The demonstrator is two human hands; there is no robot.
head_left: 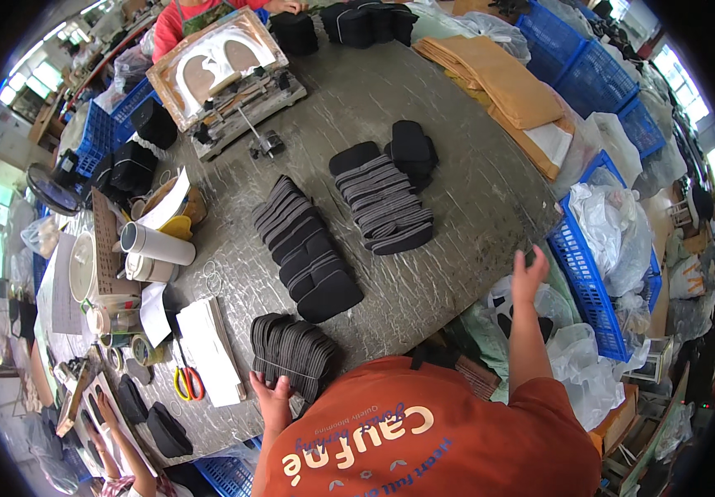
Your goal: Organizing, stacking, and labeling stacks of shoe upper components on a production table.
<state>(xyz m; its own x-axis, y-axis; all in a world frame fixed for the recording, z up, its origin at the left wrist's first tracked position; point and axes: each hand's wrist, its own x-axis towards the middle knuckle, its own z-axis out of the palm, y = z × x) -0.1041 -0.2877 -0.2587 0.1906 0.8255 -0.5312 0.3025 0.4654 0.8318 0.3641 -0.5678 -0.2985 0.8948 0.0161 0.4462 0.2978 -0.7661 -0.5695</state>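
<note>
My left hand [273, 399] is at the near table edge, thumb and finger apart, against the near-left end of a bundle of dark grey, rounded fabric pads [293, 348] with a thin band across it. Part of this hand is hidden by the bundle and my sleeve. My right hand [529, 269] hangs past the table's right corner with its fingers apart and nothing in them. Mid-table lies a long leaning row of black and grey pads [303, 248]. Right of it is another stack [382, 199], with a small black pile [411, 153] touching its far end.
A framed screen [225, 66] on a metal clamp base stands at the far left. White papers [211, 352], red-handled scissors [187, 383] and a white cup [157, 243] lie left. A blue crate [593, 273] stands off the right edge. Other people work at far and lower left.
</note>
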